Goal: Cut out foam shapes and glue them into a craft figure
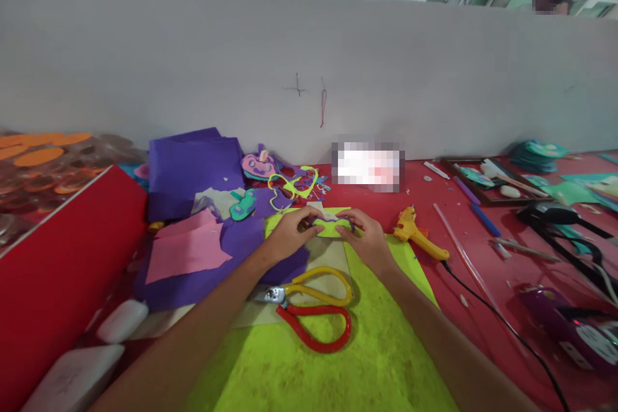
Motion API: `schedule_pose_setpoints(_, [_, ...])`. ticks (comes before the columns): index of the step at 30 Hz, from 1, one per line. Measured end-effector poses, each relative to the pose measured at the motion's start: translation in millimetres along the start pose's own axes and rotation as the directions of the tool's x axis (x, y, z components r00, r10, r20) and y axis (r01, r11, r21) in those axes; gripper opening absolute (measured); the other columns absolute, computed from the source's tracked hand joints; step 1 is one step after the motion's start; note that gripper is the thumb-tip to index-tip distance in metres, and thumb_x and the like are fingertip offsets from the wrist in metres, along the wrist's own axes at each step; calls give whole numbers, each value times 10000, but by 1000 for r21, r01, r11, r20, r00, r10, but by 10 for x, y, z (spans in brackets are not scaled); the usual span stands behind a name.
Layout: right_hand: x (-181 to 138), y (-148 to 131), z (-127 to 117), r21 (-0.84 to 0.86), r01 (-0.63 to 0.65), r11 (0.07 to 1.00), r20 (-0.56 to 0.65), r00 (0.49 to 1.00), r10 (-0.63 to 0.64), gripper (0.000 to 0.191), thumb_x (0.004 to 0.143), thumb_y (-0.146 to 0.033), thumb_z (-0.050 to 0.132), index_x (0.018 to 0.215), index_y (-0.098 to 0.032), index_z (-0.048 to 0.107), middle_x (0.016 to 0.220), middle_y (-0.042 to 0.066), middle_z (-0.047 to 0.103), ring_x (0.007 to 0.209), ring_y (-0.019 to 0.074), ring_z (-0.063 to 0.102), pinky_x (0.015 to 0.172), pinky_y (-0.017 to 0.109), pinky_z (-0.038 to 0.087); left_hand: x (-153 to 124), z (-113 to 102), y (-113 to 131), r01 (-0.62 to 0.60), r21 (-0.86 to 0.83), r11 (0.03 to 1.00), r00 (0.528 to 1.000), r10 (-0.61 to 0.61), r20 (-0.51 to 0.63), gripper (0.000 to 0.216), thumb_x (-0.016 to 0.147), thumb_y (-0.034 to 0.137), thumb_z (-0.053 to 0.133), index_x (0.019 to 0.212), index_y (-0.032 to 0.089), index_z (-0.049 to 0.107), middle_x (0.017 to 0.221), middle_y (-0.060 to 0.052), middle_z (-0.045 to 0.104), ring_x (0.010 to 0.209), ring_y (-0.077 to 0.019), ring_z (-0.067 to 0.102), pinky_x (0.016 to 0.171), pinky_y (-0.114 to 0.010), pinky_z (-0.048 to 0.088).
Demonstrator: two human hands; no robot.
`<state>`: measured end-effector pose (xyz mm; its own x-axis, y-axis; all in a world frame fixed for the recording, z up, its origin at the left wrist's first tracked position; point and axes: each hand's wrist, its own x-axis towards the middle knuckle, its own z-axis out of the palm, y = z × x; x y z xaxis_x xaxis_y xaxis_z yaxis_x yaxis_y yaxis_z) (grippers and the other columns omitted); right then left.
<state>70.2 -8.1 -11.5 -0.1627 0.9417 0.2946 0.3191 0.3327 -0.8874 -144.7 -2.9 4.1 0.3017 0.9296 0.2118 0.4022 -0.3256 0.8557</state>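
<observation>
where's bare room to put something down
Mainly the lime sheet below the scissors, between the forearms. A smaller table patch, dotted with scraps, lies between glue gun and tray. Crowded: the left, with purple sheets, and inside the tray.

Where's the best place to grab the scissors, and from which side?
Likely by the yellow and red loops, coming from the right once the right hand is free: the scissors lie flat, loops facing right, blades pointing toward the left forearm.
</observation>
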Motion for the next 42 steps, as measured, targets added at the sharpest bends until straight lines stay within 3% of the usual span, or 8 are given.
schedule_pose_setpoints(8, [-8,52,5,-148,51,988,-9,999,-53,133,863,-340,686,930,-227,709,923,58,752,873,256,667,783,361,488,1,1,-3,-35,-12,999,999,34,-25,218,834,300,673,1011,174,677,897,-15,675,771,-141,572,710,-251,463])
schedule_pose_setpoints(14, [-3,22,2,-148,84,985,-31,995,-90,124,864,-336,672,920,-234,713,939,66,759,886,261,668,793,365,499,16,-8,-8,-59,28,998,998,59,-7,198,869,315,636,988,170,700,888,-26,683,767,-146,581,697,-254,460])
schedule_pose_setpoints(26, [0,44,-2,-162,76,984,-25,996,-81,130,866,-336,661,924,-229,708,932,66,753,885,262,664,790,362,490,10,-3,24,-30,28,999,1000,30,-3,226,878,388,622,826,171,590,752,21,544,683,-126,491,652,-251,399])
schedule_pose_setpoints(31, [12,85,-9,-80,39,996,-42,998,-43,133,869,-316,645,938,-214,694,938,63,740,876,245,667,786,344,490,15,-54,21,12,-72,997,1000,-12,10,347,975,426,442,878,161,644,765,-9,600,746,-149,539,696,-258,429])
schedule_pose_setpoints(38, [27,103,-8,80,-11,997,-6,1000,12,160,871,-326,635,959,-198,677,901,50,716,806,216,645,694,307,491,8,-74,-32,-8,-206,978,996,25,80,229,842,286,615,997,156,722,977,-79,747,887,-190,657,805,-295,516])
schedule_pose_setpoints(42, [31,92,-6,92,-25,995,2,1000,25,156,860,-323,638,952,-204,682,875,44,708,765,208,630,662,302,489,6,-59,-23,19,-224,974,995,3,95,227,775,216,635,968,162,742,984,-76,766,902,-198,680,843,-318,532])
